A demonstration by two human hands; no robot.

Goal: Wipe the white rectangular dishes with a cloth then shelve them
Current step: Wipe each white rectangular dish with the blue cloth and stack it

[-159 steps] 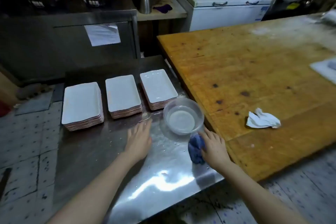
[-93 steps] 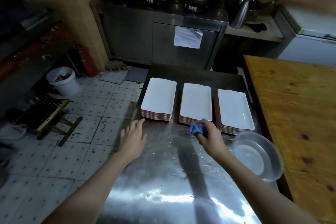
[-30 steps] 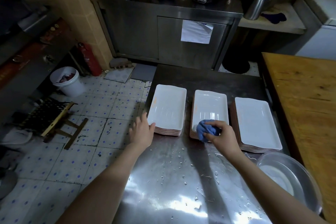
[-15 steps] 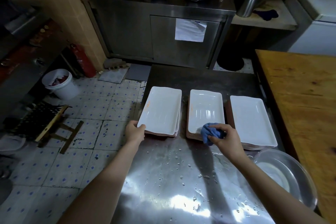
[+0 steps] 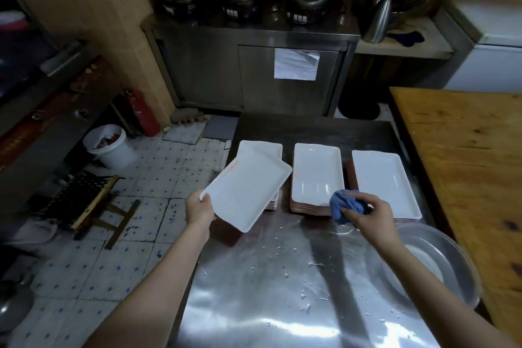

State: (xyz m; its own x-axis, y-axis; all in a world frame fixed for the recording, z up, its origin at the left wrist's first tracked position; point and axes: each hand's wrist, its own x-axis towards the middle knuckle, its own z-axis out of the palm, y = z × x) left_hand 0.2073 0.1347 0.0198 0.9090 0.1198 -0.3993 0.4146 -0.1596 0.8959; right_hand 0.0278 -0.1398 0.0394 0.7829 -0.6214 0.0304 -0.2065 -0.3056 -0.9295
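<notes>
I am gripping the near corner of one white dish (image 5: 245,192) with my left hand (image 5: 199,207), thumb on the rim and fingers curled beneath. I am holding it tilted in the air, just left of the middle stack (image 5: 316,175). My right hand (image 5: 370,216) is bunching the blue cloth (image 5: 346,205) in curled fingers at the near right corner of the middle stack, apart from the lifted dish. An orange smear (image 5: 233,168) is showing near that dish's far edge, so I am judging its wipe as not yet begun. The left stack (image 5: 262,147) is sitting partly under the lifted dish and the right stack (image 5: 384,183) on the middle stack's other side, all on the steel table (image 5: 282,305). A clear basin (image 5: 440,263) is sitting nearer me, right of the middle stack. I am seeing no shelved dishes, so nearly everything is remaining: wiping three stacks, then shelving.
</notes>
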